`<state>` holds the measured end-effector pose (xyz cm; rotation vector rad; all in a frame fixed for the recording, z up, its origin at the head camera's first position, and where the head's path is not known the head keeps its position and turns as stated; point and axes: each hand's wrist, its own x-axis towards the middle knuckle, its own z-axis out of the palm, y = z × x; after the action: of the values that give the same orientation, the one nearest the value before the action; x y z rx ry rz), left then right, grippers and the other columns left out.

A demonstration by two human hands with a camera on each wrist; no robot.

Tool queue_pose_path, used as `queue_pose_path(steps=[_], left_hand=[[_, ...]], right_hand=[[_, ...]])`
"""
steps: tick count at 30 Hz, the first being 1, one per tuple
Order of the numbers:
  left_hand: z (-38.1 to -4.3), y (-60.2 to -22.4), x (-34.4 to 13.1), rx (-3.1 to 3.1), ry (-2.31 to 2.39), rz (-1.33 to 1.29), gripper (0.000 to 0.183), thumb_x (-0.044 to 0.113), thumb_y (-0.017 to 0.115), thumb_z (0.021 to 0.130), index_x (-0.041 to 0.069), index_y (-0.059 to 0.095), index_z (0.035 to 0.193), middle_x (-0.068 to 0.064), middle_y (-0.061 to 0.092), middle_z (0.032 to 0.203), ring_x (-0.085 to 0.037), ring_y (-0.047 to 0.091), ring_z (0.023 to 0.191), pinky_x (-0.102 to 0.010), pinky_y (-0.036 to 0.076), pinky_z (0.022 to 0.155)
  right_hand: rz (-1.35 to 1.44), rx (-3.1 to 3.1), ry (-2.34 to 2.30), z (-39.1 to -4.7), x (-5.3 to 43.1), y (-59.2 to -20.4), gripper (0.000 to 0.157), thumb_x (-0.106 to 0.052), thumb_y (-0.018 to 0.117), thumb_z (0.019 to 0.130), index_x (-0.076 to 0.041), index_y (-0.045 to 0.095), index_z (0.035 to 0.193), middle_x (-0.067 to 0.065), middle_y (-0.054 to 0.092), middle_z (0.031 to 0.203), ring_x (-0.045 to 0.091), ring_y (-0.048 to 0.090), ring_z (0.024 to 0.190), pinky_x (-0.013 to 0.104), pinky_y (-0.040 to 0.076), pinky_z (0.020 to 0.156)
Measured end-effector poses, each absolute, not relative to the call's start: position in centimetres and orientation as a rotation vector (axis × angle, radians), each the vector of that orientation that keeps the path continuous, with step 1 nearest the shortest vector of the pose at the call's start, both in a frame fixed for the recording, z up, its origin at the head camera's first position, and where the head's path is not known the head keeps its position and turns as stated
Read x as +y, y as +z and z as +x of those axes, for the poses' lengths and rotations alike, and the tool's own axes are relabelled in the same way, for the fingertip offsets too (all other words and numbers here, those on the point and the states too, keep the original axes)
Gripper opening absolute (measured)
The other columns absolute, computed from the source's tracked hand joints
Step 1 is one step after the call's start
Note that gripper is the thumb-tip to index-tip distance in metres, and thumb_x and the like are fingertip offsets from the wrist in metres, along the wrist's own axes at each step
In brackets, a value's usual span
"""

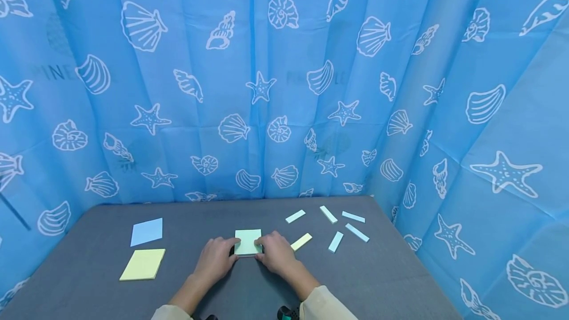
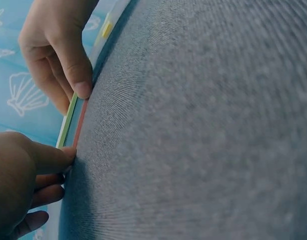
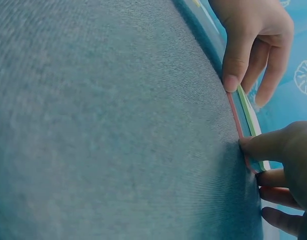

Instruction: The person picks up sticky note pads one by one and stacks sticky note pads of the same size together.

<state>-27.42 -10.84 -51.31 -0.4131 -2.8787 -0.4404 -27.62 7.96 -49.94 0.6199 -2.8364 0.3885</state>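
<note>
A square stack of sticky note pads (image 1: 247,241) lies in front of me on the grey table, pale green on top. In the left wrist view its edge shows a green layer (image 2: 67,120), with blue beneath and a thin red layer (image 2: 79,127) lowest. My left hand (image 1: 215,258) grips the stack's left side, thumb at the near edge. On the opposite side my right hand (image 1: 277,254) holds it likewise, thumb (image 3: 253,145) low against the red layer in the right wrist view. Fingers cover both side edges of the stack.
To the left lie a blue square sticky pad (image 1: 146,232) and a yellow one (image 1: 142,264). Several narrow strips are scattered at right, among them a yellow strip (image 1: 302,241) close to my right hand. A blue curtain (image 1: 284,88) hangs behind the table (image 1: 378,285).
</note>
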Motion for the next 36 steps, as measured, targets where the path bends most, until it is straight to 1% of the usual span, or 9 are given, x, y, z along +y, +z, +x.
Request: queue_pose_path(steps=[9,17,21,24,26,33,36], left_hand=[[-27.1,-51.5,-11.3,-2.851,-0.477,-0.458,0.035,0.026,0.082,0.078,0.016,0.073,0.111,0.004,0.062,0.079,-0.011,0.045,0.064,-0.033,0.040,0.061],[-27.4,-52.2,-11.8,-2.822,-0.575,-0.463,0.035,0.026,0.083,0.077,0.019,0.074,0.110,0.005,0.065,0.086,-0.010,0.047,0.068,-0.035,0.043,0.063],[-27.4,-52.3,-12.5,-2.804,-0.651,-0.476,0.037,0.026,0.084,0.076,0.020,0.073,0.111,0.006,0.064,0.090,-0.010,0.050,0.072,-0.037,0.047,0.066],[-27.3,-52.2,-13.1,-2.808,-0.700,-0.461,0.038,0.028,0.083,0.077,0.021,0.072,0.113,0.007,0.065,0.096,-0.009,0.052,0.078,-0.038,0.049,0.071],[-27.1,-52.3,-13.5,-2.810,-0.727,-0.441,0.036,0.028,0.082,0.078,0.021,0.072,0.112,0.007,0.066,0.098,-0.009,0.052,0.079,-0.039,0.049,0.072],[-26.5,-52.4,-15.4,-2.802,-0.732,-0.375,0.031,0.028,0.078,0.083,0.021,0.073,0.113,0.006,0.068,0.105,-0.014,0.059,0.091,-0.043,0.050,0.080],[-26.3,-52.4,-16.4,-2.781,-0.706,-0.365,0.029,0.026,0.078,0.084,0.020,0.073,0.112,0.005,0.069,0.104,-0.018,0.060,0.095,-0.045,0.050,0.082]], right_hand=[[0.630,-2.855,0.328,-27.5,7.8,-50.2,0.028,-0.031,0.080,0.081,-0.017,0.076,0.105,-0.003,0.069,0.094,0.015,0.057,0.084,0.034,0.051,0.072],[0.640,-2.857,0.335,-27.6,7.7,-49.9,0.026,-0.029,0.080,0.081,-0.016,0.076,0.104,-0.002,0.069,0.093,0.015,0.057,0.083,0.035,0.051,0.073],[0.598,-2.872,0.348,-27.6,7.6,-49.8,0.028,-0.029,0.079,0.082,-0.017,0.075,0.107,-0.002,0.069,0.095,0.015,0.057,0.084,0.034,0.050,0.071],[0.569,-2.882,0.367,-27.5,7.5,-49.8,0.029,-0.029,0.079,0.082,-0.017,0.075,0.109,-0.001,0.068,0.097,0.015,0.056,0.085,0.034,0.050,0.071],[0.558,-2.889,0.381,-27.4,7.5,-49.8,0.030,-0.029,0.079,0.083,-0.016,0.075,0.109,0.000,0.068,0.097,0.015,0.055,0.085,0.034,0.050,0.071],[0.577,-2.885,0.418,-27.3,7.7,-49.9,0.030,-0.027,0.079,0.083,-0.016,0.074,0.110,0.000,0.067,0.096,0.015,0.055,0.084,0.034,0.049,0.070],[0.578,-2.879,0.422,-27.3,7.8,-49.9,0.030,-0.027,0.078,0.083,-0.016,0.074,0.111,-0.001,0.067,0.098,0.015,0.055,0.086,0.035,0.050,0.071]])
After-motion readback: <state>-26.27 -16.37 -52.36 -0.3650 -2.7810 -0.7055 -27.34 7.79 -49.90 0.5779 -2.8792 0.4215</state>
